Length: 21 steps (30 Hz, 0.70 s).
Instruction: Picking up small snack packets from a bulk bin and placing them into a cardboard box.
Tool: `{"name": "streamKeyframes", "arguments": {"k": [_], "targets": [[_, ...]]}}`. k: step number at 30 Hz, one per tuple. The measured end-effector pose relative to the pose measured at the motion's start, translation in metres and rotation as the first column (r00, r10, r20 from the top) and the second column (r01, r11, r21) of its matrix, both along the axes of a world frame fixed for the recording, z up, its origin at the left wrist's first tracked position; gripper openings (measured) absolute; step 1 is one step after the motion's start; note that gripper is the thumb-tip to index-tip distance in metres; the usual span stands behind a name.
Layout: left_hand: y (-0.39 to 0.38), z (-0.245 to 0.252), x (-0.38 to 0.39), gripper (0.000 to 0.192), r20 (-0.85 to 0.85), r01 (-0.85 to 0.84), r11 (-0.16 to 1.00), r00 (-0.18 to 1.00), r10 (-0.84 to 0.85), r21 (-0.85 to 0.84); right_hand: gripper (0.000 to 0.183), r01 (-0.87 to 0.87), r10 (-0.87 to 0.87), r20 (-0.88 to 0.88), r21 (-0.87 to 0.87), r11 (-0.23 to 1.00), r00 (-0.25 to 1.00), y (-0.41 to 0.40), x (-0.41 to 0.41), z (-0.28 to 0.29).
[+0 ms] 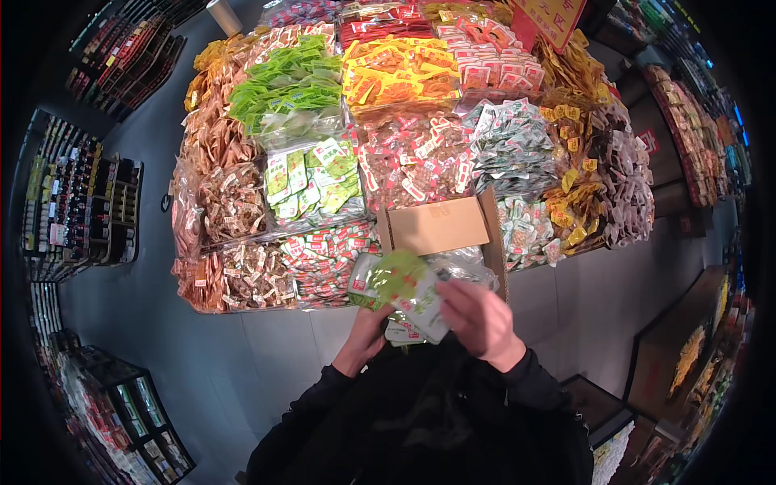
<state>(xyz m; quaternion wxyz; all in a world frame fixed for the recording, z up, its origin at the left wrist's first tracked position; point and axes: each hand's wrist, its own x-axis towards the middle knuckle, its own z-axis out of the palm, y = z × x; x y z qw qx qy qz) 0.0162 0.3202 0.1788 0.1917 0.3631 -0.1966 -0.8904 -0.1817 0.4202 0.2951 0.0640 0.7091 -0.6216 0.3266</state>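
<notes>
Several green and white snack packets (400, 279) are held in front of my body, just short of the display's near edge. My left hand (364, 336) grips them from below on the left, its fingers partly hidden by the packets. At their right side, my right hand (479, 321) has its fingers against a packet; motion blur hides whether it grips it. Just beyond my hands, an open cardboard box (436, 227) with a clear plastic bag (464, 267) in it rests at the display's near edge. Similar green and white packets (312, 179) lie in a compartment beyond, to the left.
The display holds bright green packets (291, 85), yellow packets (400, 70), brown-looking snacks in clear wrappers (415, 157) and silvery packets (515, 148). A red sign (548, 21) with writing stands at the far right. Stocked shelves (79, 194) line the left side.
</notes>
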Motion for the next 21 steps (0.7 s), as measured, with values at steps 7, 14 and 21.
{"name": "streamKeyframes", "arguments": {"k": [7, 14, 21], "targets": [[-0.004, 0.012, -0.004, 0.071, -0.184, -0.132, 0.969, 0.968, 0.172, 0.208, 0.033, -0.064, 0.171, -0.263, 0.370, 0.927, 0.949, 0.020, 0.025, -0.021], [0.009, -0.002, 0.018, 0.085, -0.383, -0.095, 0.965, 0.904, 0.187, 0.246, 0.041, -0.119, 0.234, -0.227, 0.428, 0.896, 0.946, 0.023, 0.031, 0.000], [0.005, 0.020, 0.005, 0.049, 0.032, 0.213, 0.977, 0.977, -0.212, -0.024, 0.040, -0.264, 0.152, 0.324, 0.334, 0.905, 0.934, 0.014, 0.011, -0.004]]}}
